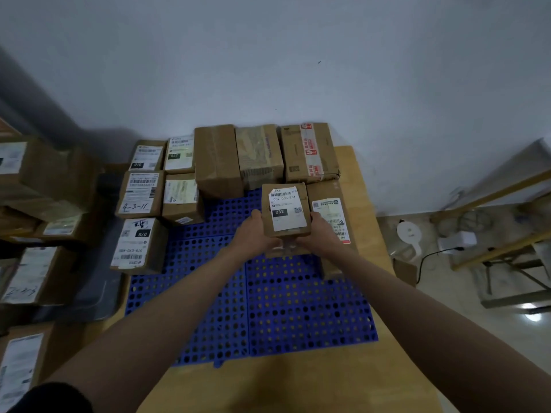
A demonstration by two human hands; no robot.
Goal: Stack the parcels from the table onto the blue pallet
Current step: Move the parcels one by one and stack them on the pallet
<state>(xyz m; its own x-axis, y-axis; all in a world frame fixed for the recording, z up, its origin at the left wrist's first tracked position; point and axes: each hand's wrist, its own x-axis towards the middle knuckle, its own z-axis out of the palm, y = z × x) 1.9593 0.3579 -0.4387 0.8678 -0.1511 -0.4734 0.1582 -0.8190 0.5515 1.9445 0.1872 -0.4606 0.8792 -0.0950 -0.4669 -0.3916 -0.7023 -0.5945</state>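
Both hands, left hand (256, 234) and right hand (320, 234), grip a small labelled parcel (284, 211) by its sides, fingers curled around it, above the blue pallet (268, 308) toward its far right corner.

Pallet (268, 308): on the table (366, 234), its near part bare.
Far row: three boxes (262, 156) side by side along the pallet's back edge.
Left block: five boxes (140, 195) in two columns — the nearest (137, 244) at the pallet's left edge.
Right: a long box (331, 222) on the pallet's right side, before the far row.
Held box (284, 210): between left hand (253, 236) and right hand (322, 236), just left of the long box.
Off-table left: more boxes (32, 186), stacked.
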